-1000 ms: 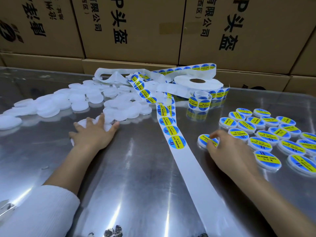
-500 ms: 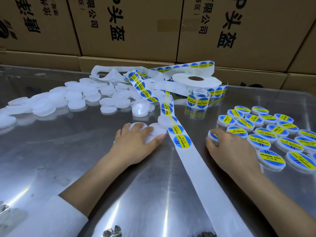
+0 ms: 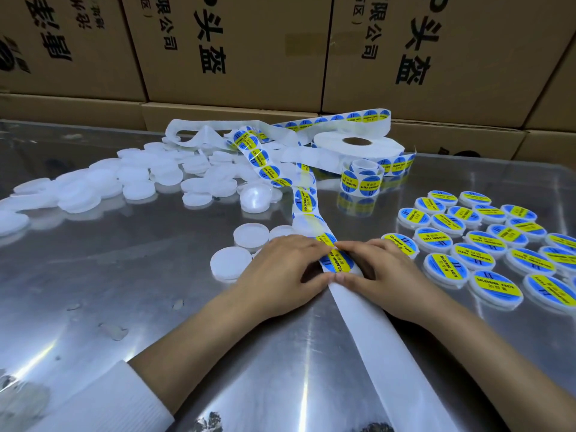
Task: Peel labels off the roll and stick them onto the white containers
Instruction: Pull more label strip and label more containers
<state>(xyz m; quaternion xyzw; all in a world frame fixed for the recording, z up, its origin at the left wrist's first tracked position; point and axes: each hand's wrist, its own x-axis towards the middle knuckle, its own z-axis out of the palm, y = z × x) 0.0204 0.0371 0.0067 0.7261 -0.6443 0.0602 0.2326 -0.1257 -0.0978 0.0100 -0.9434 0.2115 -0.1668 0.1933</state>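
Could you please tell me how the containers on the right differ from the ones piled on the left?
The right-hand containers each carry a blue and yellow label on top; the left-hand containers are plain white. The right-hand containers lie flat in rough rows, while the left-hand containers sit in a loose heap, some overlapping. Both groups are round, shallow and white, resting on the metal table.

I have one view only, from the head camera, wide-angle, looking forward and down across the steel bench (image 3: 93, 307). It sits close above both hands (image 3: 336, 272), which meet at frame centre. The far edge ends at stacked cardboard boxes (image 3: 237, 57), bowed by the lens.
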